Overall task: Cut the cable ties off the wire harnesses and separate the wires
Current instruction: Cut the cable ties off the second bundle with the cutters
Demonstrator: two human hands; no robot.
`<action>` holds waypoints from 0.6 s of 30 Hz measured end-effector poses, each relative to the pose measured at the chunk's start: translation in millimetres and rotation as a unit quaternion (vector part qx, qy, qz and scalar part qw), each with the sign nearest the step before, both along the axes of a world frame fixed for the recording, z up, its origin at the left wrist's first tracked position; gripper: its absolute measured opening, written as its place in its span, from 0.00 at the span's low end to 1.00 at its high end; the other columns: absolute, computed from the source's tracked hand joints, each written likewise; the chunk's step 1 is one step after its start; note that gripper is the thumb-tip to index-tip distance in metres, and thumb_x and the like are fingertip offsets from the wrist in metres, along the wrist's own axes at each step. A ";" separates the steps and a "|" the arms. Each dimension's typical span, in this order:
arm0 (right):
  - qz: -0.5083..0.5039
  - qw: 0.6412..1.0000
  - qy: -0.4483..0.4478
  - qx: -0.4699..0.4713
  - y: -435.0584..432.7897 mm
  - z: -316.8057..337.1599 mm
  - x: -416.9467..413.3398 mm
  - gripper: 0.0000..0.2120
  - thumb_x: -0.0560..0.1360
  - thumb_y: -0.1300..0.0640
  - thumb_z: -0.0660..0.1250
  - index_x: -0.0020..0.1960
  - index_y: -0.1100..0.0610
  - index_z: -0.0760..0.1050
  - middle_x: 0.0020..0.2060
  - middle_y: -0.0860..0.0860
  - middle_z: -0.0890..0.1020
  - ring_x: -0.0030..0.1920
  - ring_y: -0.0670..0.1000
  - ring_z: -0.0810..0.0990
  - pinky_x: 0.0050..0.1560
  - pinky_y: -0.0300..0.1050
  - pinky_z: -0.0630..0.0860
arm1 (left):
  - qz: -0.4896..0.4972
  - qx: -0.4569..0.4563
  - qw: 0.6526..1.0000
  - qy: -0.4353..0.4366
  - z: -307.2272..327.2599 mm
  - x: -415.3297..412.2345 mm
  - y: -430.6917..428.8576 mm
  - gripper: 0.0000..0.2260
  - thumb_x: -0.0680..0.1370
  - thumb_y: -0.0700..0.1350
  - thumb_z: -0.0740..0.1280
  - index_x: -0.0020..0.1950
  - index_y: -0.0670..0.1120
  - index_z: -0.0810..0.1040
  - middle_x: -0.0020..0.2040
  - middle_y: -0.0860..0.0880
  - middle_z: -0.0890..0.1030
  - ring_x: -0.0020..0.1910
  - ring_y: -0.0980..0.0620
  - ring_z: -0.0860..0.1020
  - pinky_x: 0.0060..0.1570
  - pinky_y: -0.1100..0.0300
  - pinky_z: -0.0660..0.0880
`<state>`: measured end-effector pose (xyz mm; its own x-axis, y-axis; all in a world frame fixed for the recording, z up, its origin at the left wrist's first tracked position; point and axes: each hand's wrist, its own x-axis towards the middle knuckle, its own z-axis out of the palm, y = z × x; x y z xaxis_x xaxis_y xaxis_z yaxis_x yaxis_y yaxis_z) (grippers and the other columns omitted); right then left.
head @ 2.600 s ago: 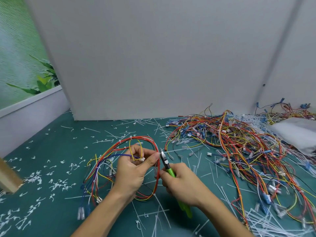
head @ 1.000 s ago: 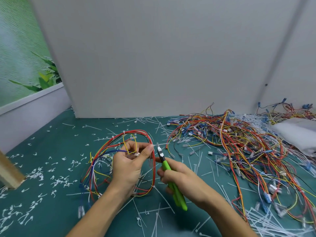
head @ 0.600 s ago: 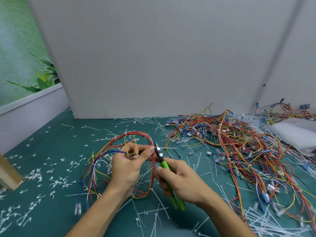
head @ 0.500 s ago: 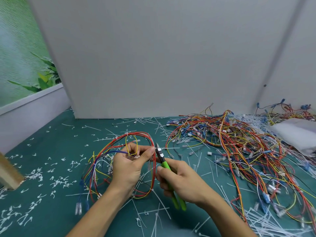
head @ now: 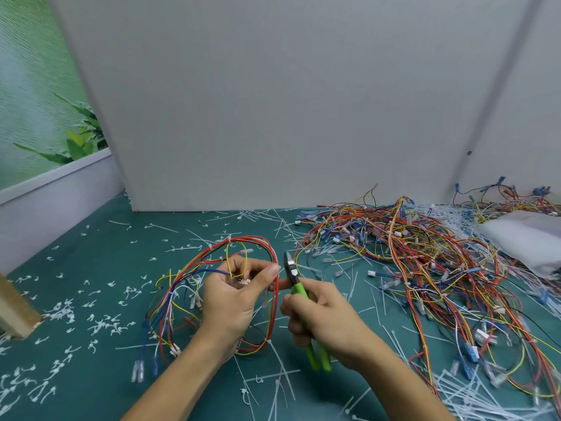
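Note:
A looped wire harness point(head: 194, 268) of red, yellow and blue wires lies on the green table, still bound by white cable ties. My left hand point(head: 233, 302) grips the harness near its right side, thumb pressed on the red wires. My right hand point(head: 321, 320) holds green-handled cutters point(head: 299, 293), their dark jaws pointing up just right of my left thumb and the red wires. Whether the jaws touch a tie I cannot tell.
A big tangle of loose wires point(head: 409, 262) covers the right side of the table. Cut white ties point(head: 97, 323) litter the left and front. A white bag point(head: 528, 238) lies far right, a wooden block point(head: 15, 311) at the left edge, a grey panel point(head: 273, 117) behind.
The cutters' jaws moved up and in toward my left thumb, and the handles now spread slightly. My left hand keeps its grip on the harness with little movement.

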<state>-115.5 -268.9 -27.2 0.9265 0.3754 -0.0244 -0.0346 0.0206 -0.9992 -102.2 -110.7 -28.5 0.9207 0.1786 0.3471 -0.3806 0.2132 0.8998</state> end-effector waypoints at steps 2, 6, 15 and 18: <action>-0.049 0.994 0.069 0.069 -3.6 3.1 6.2 0.11 0.80 0.66 0.60 0.60 0.62 0.76 0.30 0.50 0.71 0.26 0.47 0.65 0.27 0.38 0.62 | 0.001 0.012 1.000 -0.010 0.6 -1.7 -2.4 0.16 0.69 0.40 0.76 0.35 0.48 0.68 0.39 0.44 0.85 0.37 0.52 0.82 0.40 0.62 0.79; -0.120 0.965 0.131 0.195 -16.6 12.0 15.5 0.10 0.82 0.67 0.57 0.60 0.64 0.74 0.30 0.50 0.70 0.27 0.47 0.64 0.26 0.40 0.61 | 0.008 0.003 1.000 -0.006 2.2 -2.4 -3.8 0.15 0.69 0.41 0.76 0.33 0.52 0.70 0.40 0.44 0.84 0.38 0.51 0.81 0.40 0.61 0.79; 0.003 0.999 0.033 -0.028 -5.8 10.2 -2.5 0.10 0.80 0.58 0.71 0.59 0.61 0.77 0.42 0.50 0.83 0.38 0.48 0.80 0.43 0.48 0.76 | -0.004 -0.131 0.991 0.011 6.4 3.3 6.0 0.17 0.68 0.39 0.76 0.35 0.48 0.66 0.41 0.44 0.83 0.38 0.50 0.81 0.43 0.55 0.81; 0.061 0.996 -0.007 -0.064 0.4 7.9 -9.2 0.16 0.74 0.55 0.77 0.56 0.62 0.78 0.41 0.51 0.83 0.39 0.47 0.80 0.42 0.40 0.75 | -0.012 -0.174 0.985 0.005 7.8 3.6 6.2 0.18 0.70 0.37 0.74 0.35 0.47 0.65 0.41 0.44 0.83 0.39 0.50 0.81 0.44 0.55 0.81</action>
